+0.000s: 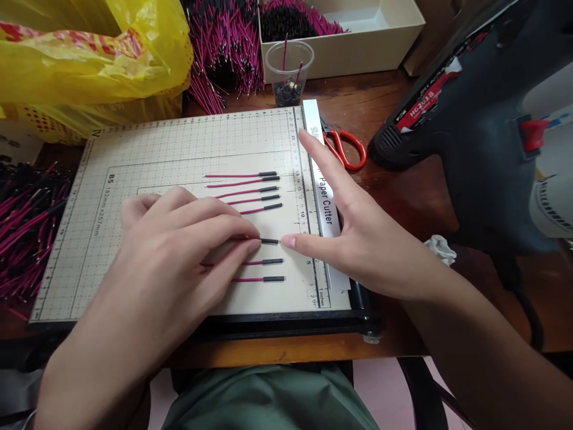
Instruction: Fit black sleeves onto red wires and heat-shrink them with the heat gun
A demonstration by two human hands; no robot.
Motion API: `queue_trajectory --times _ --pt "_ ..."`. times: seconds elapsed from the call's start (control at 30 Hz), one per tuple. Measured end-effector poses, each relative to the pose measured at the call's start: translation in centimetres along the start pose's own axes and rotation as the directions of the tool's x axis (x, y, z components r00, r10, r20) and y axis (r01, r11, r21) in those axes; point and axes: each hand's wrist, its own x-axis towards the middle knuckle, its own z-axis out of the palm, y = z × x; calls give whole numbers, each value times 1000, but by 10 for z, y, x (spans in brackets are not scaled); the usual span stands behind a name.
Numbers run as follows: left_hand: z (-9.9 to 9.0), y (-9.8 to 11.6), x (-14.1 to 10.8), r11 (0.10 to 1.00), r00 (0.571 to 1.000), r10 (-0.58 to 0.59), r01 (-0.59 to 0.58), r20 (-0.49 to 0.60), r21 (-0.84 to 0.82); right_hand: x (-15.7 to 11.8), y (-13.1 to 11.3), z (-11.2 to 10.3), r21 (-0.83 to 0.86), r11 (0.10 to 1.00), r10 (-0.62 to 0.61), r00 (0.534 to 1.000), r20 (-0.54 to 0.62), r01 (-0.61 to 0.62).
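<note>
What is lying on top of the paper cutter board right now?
Eight red wires with black sleeves lie in a column on the paper cutter board. The left hand pins one and hides its left part; the right hand touches its tip.

glossy yellow plastic bag [89, 54], matt gridded cutter board [179, 149], wooden table [403, 197].

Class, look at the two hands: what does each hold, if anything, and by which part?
The left hand pins a red wire to the cutter board near its black-sleeved end. The right hand holds nothing; one fingertip touches the sleeve's tip.
</note>
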Motion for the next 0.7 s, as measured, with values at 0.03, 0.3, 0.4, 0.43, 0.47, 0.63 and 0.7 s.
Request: queue_trajectory --times 0.03,0.3,0.4,0.43,0.47,0.63,0.7 --pt "0 0 0 1000 1000 -2 2 -1 3 0 0 0 -1 1000 1 1000 0 -1" --pt "3 -3 -1 999 1000 -9 9 3 -32 0 -1 0 29 1000 1 1000 -7 -1" --pt "4 -3 -1 999 1000 -12 12 3 -49 0 -2 0 32 999 -1 1000 -11 2" --pt "4 -3 -1 998 1000 -13 13 3 -54 0 -3 0 29 1000 6 1000 -12 -5" --pt "4 -3 -1 998 1000 -13 14 4 -59 0 -3 0 23 1000 13 1000 -12 -13" --pt "4 -4 -1 998 1000 -18 18 3 -58 1 -5 0 0 1000 18 1000 -2 -18" --pt "3 -4 -1 998 1000 -19 20 9 -54 1 -5 0 -8 1000 18 1000 -1 -18"
